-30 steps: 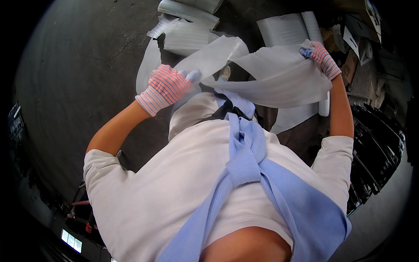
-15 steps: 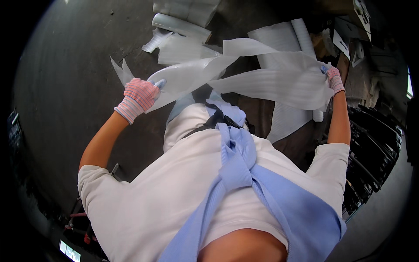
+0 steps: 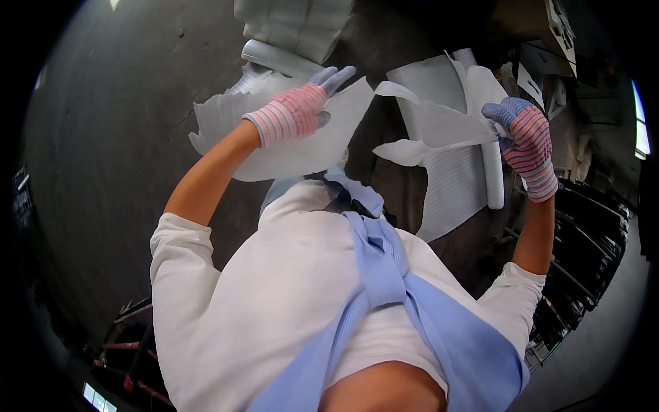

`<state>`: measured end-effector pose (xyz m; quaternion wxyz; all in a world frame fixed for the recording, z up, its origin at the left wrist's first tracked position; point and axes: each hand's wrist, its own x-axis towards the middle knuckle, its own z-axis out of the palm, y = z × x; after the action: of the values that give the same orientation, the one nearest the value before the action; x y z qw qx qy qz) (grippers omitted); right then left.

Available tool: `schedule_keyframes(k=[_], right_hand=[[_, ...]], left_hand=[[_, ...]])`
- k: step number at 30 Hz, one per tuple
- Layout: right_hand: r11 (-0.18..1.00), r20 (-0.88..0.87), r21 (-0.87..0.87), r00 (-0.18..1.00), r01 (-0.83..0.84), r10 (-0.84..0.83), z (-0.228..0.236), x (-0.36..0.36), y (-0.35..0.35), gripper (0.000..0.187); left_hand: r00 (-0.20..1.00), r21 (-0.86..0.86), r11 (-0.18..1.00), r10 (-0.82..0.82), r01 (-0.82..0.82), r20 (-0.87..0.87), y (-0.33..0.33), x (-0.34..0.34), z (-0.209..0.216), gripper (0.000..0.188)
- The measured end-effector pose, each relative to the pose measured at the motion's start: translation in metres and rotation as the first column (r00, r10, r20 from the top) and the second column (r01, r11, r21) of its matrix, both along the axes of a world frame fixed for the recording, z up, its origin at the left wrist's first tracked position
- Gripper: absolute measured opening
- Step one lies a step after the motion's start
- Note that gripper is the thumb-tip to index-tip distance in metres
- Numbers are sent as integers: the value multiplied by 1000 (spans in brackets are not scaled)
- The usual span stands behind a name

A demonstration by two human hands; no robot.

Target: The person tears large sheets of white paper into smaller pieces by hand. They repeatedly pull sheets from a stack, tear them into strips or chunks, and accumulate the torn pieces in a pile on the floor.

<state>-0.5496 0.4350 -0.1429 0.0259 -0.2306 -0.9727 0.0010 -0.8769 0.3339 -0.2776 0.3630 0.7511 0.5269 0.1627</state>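
Observation:
My left hand (image 3: 294,115), in a striped pink-and-grey glove, has its fingers stretched out over a white foam sheet (image 3: 274,156). The sheet spreads beneath the hand and to both sides of it; whether it touches the palm is hidden. On the right, my right hand (image 3: 525,141), gloved alike, is closed on the end of a crumpled strip of white foam (image 3: 446,129). That strip trails leftward from the fist, above a partly unrolled foam roll (image 3: 494,175) on the floor.
Ahead lie a rolled foam tube (image 3: 285,58) and a wide piece of foam wrap (image 3: 295,24) on the dark floor. Cartons (image 3: 542,51) stand at the far right. A rack of dark parts (image 3: 583,240) is near my right elbow, and a red-and-black metal frame (image 3: 134,347) is at lower left.
The foam stretched between my hands is now in two parts. My left hand moved right and forward, its fingers straightening. My right hand came slightly nearer, still gripping its strip.

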Motion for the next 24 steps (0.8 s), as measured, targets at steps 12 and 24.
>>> schedule_keyframes(k=[12,24], right_hand=[[936,-77,-320,981,147,-180,62,17,-2,30],[789,484,-141,737,598,-472,-12,-70,-59,57]], left_hand=[[943,-117,939,-312,324,114,51,144,-4,32],[814,34,837,-522,547,-255,72,109,59,20]])
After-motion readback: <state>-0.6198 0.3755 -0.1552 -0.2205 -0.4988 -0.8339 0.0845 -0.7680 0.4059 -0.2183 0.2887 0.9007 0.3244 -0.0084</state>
